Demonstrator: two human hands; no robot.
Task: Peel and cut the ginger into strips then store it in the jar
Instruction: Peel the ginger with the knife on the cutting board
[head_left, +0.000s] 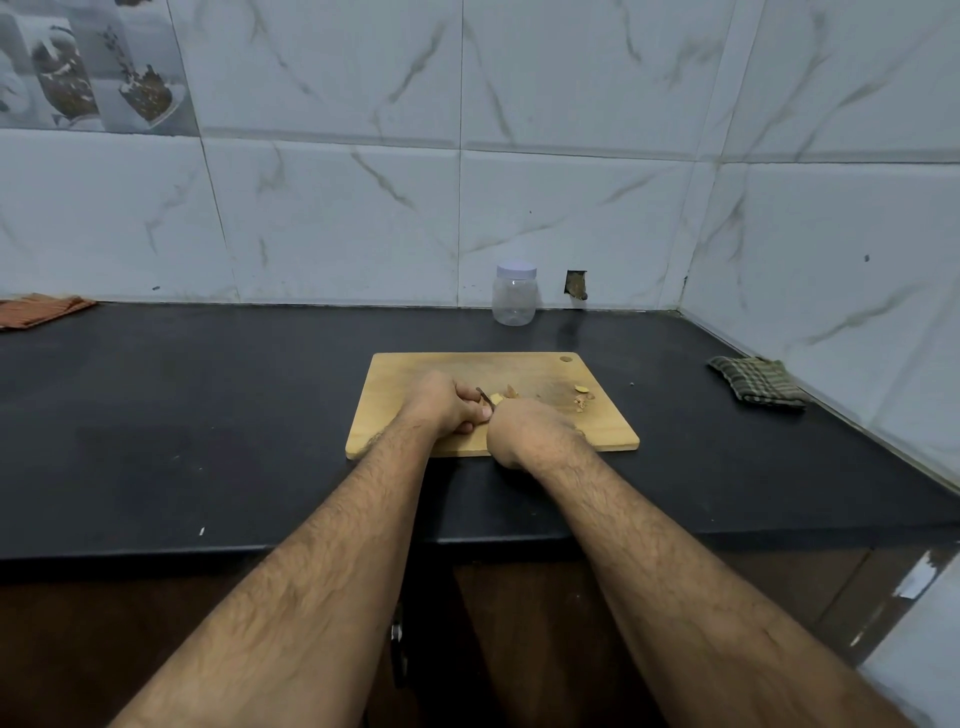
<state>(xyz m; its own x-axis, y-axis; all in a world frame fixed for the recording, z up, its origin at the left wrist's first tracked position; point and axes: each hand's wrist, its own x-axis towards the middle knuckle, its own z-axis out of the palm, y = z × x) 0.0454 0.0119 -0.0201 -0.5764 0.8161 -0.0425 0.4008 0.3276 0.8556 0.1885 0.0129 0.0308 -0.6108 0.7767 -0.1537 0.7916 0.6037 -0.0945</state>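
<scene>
Hands meet over the cutting board (415, 366) on our dark desk (208, 415). Left hand (449, 402) curls its grip around ginger (496, 399); right hand (522, 431) is clenched, on what we cannot tell. Peelings (582, 397) lie right. Jar (514, 293), lidded, stands behind the board by the wall.

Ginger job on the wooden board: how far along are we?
Early. A few peel scraps lie on the wooden cutting board, so peeling has started. The left hand and right hand are curled together around a small ginger piece. No strips show, and the clear plastic jar stands empty, its white lid on.
</scene>
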